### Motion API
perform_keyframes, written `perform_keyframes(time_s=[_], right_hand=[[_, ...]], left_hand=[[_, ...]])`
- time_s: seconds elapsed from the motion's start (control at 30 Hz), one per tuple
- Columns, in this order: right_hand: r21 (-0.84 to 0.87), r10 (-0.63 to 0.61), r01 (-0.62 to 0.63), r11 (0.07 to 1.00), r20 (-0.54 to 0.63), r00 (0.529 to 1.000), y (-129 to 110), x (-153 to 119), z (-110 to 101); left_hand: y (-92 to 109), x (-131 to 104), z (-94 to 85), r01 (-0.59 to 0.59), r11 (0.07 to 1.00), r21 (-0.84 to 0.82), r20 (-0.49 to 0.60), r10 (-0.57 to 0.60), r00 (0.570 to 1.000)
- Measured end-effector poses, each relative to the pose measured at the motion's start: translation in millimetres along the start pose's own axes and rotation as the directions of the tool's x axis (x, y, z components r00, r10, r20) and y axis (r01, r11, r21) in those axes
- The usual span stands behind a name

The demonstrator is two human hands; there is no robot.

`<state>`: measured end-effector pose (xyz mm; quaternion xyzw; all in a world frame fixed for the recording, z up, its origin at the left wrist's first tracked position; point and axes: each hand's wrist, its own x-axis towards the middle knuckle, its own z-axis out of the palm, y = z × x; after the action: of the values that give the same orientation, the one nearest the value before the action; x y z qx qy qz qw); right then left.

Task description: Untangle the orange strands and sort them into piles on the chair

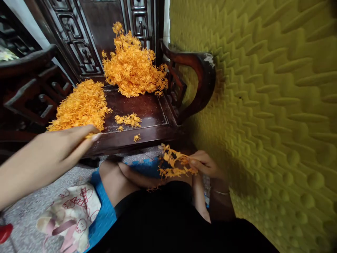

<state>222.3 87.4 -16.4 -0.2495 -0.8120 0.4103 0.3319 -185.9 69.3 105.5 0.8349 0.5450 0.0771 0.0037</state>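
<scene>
Small orange, spidery plastic-looking pieces lie on a dark wooden chair seat [147, 109]. A flattened orange pile [81, 103] covers the seat's left side, and a taller orange heap [134, 66] leans against the backrest. Between them and the front edge lies a small cluster of orange pieces [129, 120], with a single orange piece [137, 137] nearer me. At the left pile's near edge, my left hand [70, 144] is closed, an orange bit showing between thumb and finger. Over my lap, my right hand [204, 163] pinches a dangling strand of orange pieces [173, 163].
A curved wooden armrest [202, 73] stands right of the seat, beside a yellow-green textured wall [268, 105]. Another carved armrest [34, 91] is on the left. A printed white cloth bag [76, 207] lies on the floor by a blue mat [101, 221].
</scene>
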Motion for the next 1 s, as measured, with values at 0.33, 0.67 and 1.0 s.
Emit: perform_keyframes(time_s=[0.33,0.67,1.0], right_hand=[[0.096,0.014,-0.007,0.995,-0.067,0.998,0,6,15],[0.087,0.106,-0.104,0.991,-0.016,0.994,1,23,27],[-0.04,-0.101,0.097,0.995,-0.129,0.986,-3,60,64]], left_hand=[[12,174,122.4,-0.363,0.93,0.053,0.134,0.354,0.926],[31,161,125.0,-0.316,0.699,-0.642,-0.029,0.389,0.921],[114,76,124.0,0.071,-0.169,-0.983,0.067,0.034,0.997]])
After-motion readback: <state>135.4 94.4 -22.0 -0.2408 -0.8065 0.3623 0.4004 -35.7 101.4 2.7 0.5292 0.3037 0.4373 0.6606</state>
